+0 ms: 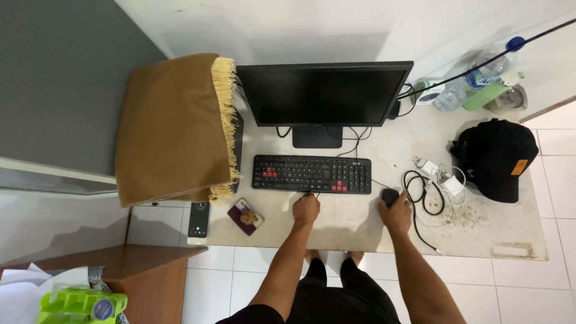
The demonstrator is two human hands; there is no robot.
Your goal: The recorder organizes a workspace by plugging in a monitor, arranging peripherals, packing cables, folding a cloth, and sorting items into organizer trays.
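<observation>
A black keyboard (pixel 311 174) with red keys lies on the white desk (pixel 360 231) in front of a dark monitor (pixel 324 93). My left hand (pixel 306 209) rests just below the keyboard's front edge, fingertips touching it. My right hand (pixel 396 213) covers a black mouse (pixel 390 195) to the right of the keyboard, gripping it.
A brown fringed cloth (pixel 174 129) drapes a box at the desk's left. A phone (pixel 245 216) and a black remote (pixel 198 219) lie front left. Tangled cables and a white charger (pixel 435 180), a black cap (pixel 497 157), a water bottle (pixel 477 78) stand right. A wooden surface (pixel 120 261) is lower left.
</observation>
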